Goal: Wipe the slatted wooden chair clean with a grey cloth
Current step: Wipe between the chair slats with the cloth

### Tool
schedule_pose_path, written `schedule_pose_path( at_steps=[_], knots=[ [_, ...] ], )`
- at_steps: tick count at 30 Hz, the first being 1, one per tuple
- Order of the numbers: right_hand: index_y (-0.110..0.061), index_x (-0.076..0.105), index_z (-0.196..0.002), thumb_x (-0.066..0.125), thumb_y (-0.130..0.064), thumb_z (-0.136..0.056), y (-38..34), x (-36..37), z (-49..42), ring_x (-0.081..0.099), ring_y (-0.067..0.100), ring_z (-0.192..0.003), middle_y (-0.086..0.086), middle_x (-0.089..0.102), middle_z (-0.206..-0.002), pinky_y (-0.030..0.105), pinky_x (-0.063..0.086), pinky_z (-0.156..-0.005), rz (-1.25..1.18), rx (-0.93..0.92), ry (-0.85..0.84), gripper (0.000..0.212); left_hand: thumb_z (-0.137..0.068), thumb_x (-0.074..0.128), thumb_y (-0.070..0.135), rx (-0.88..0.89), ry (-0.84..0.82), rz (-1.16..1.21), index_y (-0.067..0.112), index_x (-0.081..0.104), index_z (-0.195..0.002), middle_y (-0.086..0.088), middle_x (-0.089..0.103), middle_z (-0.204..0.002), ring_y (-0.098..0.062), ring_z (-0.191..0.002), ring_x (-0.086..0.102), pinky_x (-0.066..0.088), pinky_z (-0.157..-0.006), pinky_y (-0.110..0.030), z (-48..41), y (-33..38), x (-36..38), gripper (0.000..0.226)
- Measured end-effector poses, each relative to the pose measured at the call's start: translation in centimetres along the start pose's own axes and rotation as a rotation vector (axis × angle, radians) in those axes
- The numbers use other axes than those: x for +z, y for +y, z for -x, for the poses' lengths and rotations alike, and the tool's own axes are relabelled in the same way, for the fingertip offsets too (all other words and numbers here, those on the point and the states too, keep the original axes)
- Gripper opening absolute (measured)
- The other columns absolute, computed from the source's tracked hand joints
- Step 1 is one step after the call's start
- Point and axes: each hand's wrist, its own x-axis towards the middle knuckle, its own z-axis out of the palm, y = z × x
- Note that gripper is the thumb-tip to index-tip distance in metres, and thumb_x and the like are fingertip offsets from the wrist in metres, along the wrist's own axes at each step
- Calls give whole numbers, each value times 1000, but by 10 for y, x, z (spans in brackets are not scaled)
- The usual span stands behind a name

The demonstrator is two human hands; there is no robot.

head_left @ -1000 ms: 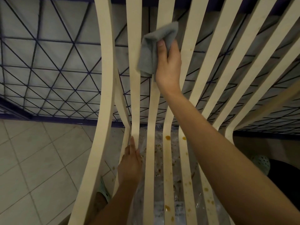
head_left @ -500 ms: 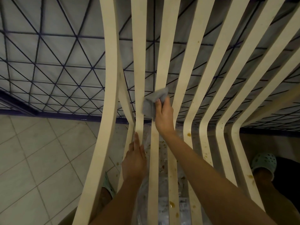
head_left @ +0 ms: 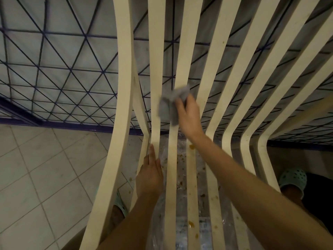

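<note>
Most of the chair (head_left: 122, 87) looks unwiped: my right hand (head_left: 189, 115) grips the cloth (head_left: 166, 107) against a far slat, my left hand (head_left: 149, 175) lies flat, and brown spots (head_left: 191, 223) dot the near slats.

Dimly lit, warm in cast. Smeared by motion blur at the grip: cloth (head_left: 168, 107) and right hand (head_left: 189, 117). Sharper below the grip; bowed by wide-angle distortion far to either side.

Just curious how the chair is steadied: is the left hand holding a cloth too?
No, the left hand lies bare and flat on a chair slat; only the right hand grips the grey cloth.
</note>
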Motion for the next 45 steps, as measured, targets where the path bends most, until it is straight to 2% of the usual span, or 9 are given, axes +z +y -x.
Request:
schedule_pose_path(
  at_steps=[2,6,11,16,23,27,33,37,45],
  knots=[
    [-14,51,-119,46,-27,-101,-40,-7,-20,60,-9,-88,-11,61,-101,12,50,-76,-41,-97,45,23,-103,17,42,-1,4,-8,30,-2,-155,-3,40,-149,-23,-104,61,51,-76,-38,0,-1,1,56],
    [-8,52,-111,45,-20,-102,-111,-20,-56,62,6,-89,-3,61,-95,21,52,-77,-77,-264,132,17,-103,17,43,7,4,-9,30,-1,-154,-3,40,-149,-23,-104,62,52,-76,-39,1,-1,1,56],
    [-11,47,-80,43,-5,-100,-149,-20,-76,40,5,-63,-3,42,-69,18,34,-63,-100,-345,270,22,-102,16,44,6,4,-26,29,-2,-155,-4,44,-144,-21,-98,63,52,-70,-36,0,0,1,58],
    [8,49,-118,41,-5,-101,-125,-9,-66,59,25,-101,16,61,-106,30,50,-87,-184,-349,253,23,-102,15,43,1,-7,-43,28,-2,-155,-4,42,-147,-22,-101,63,50,-71,-34,0,0,1,57],
    [-8,51,-115,41,-21,-103,-48,5,-25,59,-2,-85,-8,60,-94,18,50,-74,-148,-186,196,21,-102,14,44,-1,-14,-24,29,-2,-155,-3,40,-148,-25,-107,61,51,-76,-39,1,2,0,57],
    [-11,51,-115,42,-27,-102,4,13,4,60,3,-83,-3,62,-93,29,51,-72,-54,-67,131,22,-102,16,45,-9,-13,11,31,0,-155,-2,40,-149,-27,-108,61,52,-78,-42,0,3,-1,57],
    [-11,48,-124,43,-25,-102,51,13,34,59,8,-88,1,61,-101,29,48,-76,128,118,5,27,-103,17,44,-22,-20,7,31,-1,-154,-2,41,-147,-27,-103,62,50,-73,-39,1,0,0,56],
    [-8,53,-120,44,-22,-102,35,0,26,60,16,-95,8,63,-106,42,51,-87,149,152,-53,25,-102,15,45,-24,-16,6,32,-2,-154,-2,42,-146,-26,-105,61,48,-73,-37,-1,0,0,56],
    [-14,54,-112,46,-23,-101,-92,-26,-38,61,0,-92,-5,62,-100,17,52,-80,56,-149,53,16,-102,18,42,6,22,-32,28,2,-155,-5,49,-139,-24,-98,63,49,-70,-36,0,-2,4,57]
  ],
)
